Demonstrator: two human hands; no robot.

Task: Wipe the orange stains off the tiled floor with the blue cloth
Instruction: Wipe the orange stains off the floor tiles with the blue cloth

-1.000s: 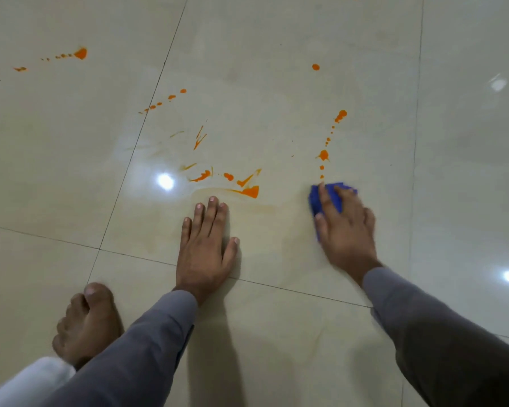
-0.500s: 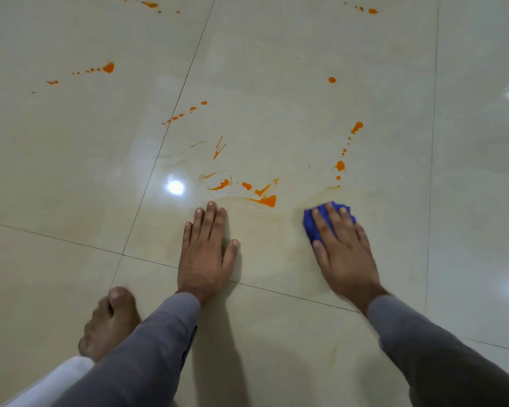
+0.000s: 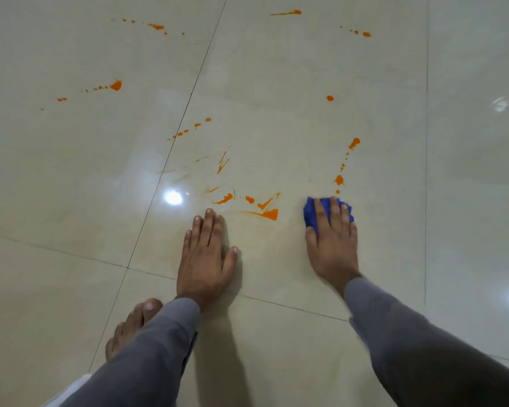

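My right hand (image 3: 332,242) lies flat on the crumpled blue cloth (image 3: 309,214) and presses it to the cream tiled floor (image 3: 276,69) with straight fingers. Just ahead of the cloth an orange trail of drops (image 3: 339,180) runs away from me to a larger orange drop (image 3: 354,142). Between my hands sit an orange smear (image 3: 269,214) and several streaks (image 3: 225,198), with a faint wiped haze near them. My left hand (image 3: 204,254) rests flat on the tile, fingers together, holding nothing.
More orange splashes lie farther out: a left splash (image 3: 115,85), a line of drops on the grout line (image 3: 197,124), a single dot (image 3: 330,98) and far marks (image 3: 287,12). My bare foot (image 3: 133,324) stands behind my left arm.
My right hand drew the cloth back toward me, then pushed it forward again up to the drop trail. My left hand stayed planted. The view shifted, showing more of the far floor.
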